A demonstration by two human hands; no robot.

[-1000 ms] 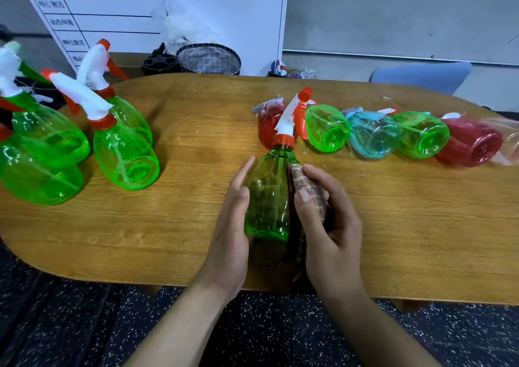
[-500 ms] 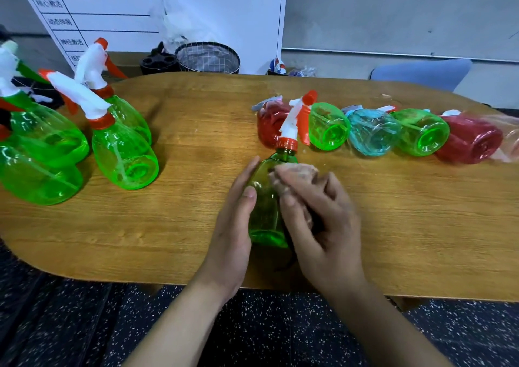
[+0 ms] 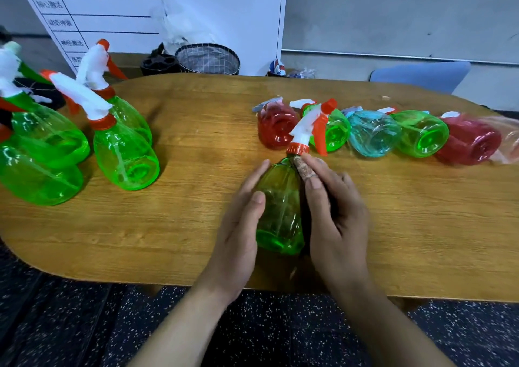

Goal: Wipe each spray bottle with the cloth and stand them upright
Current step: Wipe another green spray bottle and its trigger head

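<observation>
While the green spray bottle (image 3: 280, 206) is standing at the wooden table's (image 3: 196, 198) near edge, left hand (image 3: 238, 226) is bracing its left side with straight fingers, right hand (image 3: 334, 218) is pressing the cloth (image 3: 304, 168) on its right shoulder, fingers curled round cloth

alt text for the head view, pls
Left hand steadies an upright green spray bottle while the right hand presses a cloth to its neck; wooden table.
</observation>
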